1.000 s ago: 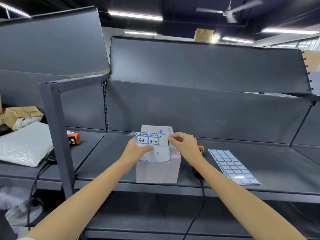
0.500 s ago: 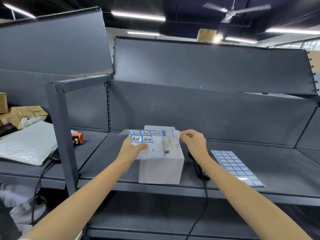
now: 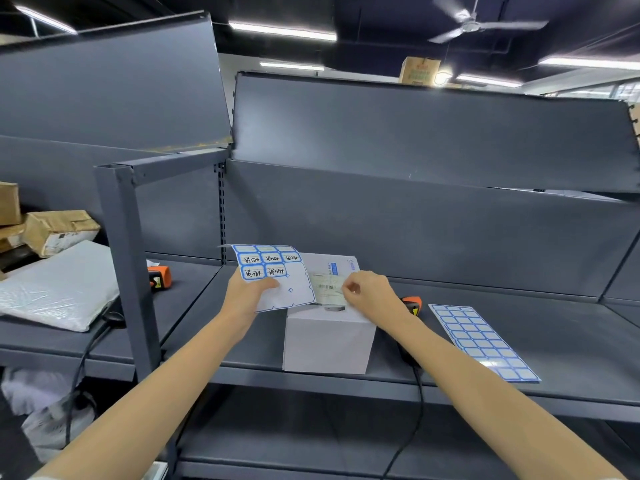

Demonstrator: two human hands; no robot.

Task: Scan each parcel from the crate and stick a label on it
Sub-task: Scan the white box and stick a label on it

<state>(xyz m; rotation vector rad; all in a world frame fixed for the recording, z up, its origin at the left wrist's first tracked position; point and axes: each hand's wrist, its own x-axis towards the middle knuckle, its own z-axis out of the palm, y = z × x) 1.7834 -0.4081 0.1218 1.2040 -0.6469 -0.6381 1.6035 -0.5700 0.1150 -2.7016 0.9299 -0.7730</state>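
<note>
A white parcel box stands on the grey shelf near its front edge, with a barcode slip on its top. My left hand holds a partly used sheet of blue-bordered labels above the box's left side, thumb on top. My right hand has its fingertips pinched together over the box top beside the barcode slip; whether a peeled label sits between them is hard to see. An orange barcode scanner lies just right of the box, behind my right wrist.
A full sheet of blank blue labels lies on the shelf to the right. A second orange scanner and a white bubble mailer lie left of the upright post. Brown cardboard parcels are stacked far left. Black cables hang below the shelf.
My left hand has carried the label sheet leftward off the box top. My right hand has drawn away from the sheet and come down over the barcode slip on the box.
</note>
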